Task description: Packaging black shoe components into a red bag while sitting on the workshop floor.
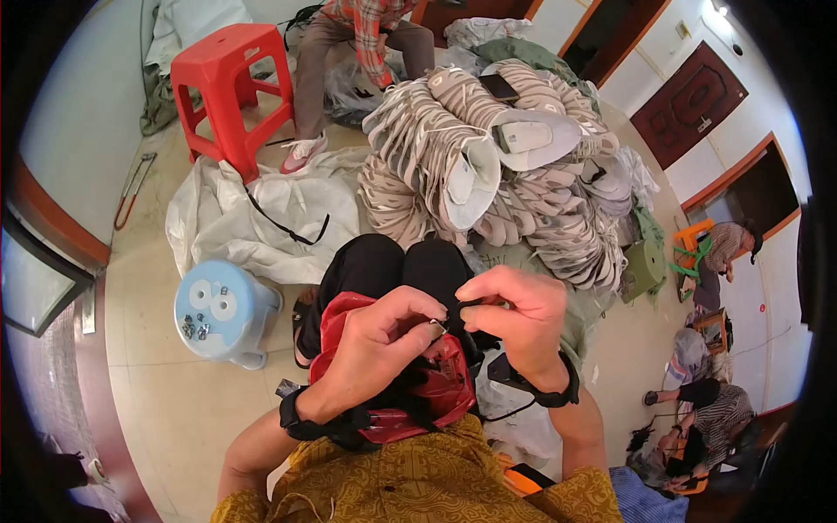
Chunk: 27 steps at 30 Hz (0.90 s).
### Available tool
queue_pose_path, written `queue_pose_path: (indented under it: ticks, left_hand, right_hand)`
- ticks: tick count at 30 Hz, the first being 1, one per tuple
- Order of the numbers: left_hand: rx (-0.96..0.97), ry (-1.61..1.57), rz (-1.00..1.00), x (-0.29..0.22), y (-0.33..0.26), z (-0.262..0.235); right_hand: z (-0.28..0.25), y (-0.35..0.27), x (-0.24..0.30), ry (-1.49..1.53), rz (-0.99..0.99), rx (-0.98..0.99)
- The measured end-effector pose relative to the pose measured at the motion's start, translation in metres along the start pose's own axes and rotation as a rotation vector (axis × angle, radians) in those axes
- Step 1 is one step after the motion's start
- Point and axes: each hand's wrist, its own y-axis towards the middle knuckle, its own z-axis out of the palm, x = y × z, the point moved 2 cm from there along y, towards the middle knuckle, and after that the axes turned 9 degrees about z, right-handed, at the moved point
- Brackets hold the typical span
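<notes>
Above my lap both hands are raised close together, fingertips nearly meeting. My left hand pinches a small shiny piece, too small to name. My right hand is closed in a pinch, thumb against forefinger; something dark shows at its fingertips, but I cannot make it out against my black trousers. Under the hands, a red plastic bag with black stuff in it lies across my lap. Each wrist wears a black band.
Ahead rises a big pile of stacked beige shoe uppers, a phone on top. At left stand a blue stool bearing small dark pieces and a red stool by a white sack. Other people sit ahead and at right.
</notes>
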Motion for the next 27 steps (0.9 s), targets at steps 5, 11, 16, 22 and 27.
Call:
queue_pose_path:
  ticks: [5, 11, 16, 22, 27]
  left_hand:
    - [0.038, 0.066, 0.002, -0.002, 0.000, -0.001]
    - [0.044, 0.117, -0.002, -0.001, -0.003, -0.003]
    - [0.036, 0.175, -0.031, -0.007, -0.003, 0.000]
    - [0.026, 0.256, -0.035, -0.006, -0.004, -0.001]
    - [0.005, 0.228, -0.097, -0.010, -0.003, 0.001]
  right_hand:
    - [0.000, -0.001, 0.004, -0.078, -0.084, 0.000]
    - [0.001, -0.001, 0.006, -0.094, -0.097, 0.011]
    - [0.000, -0.002, 0.004, -0.103, -0.124, 0.006]
    - [0.001, -0.002, 0.007, -0.156, -0.186, -0.006]
    - [0.003, -0.002, 0.007, -0.179, -0.221, 0.002]
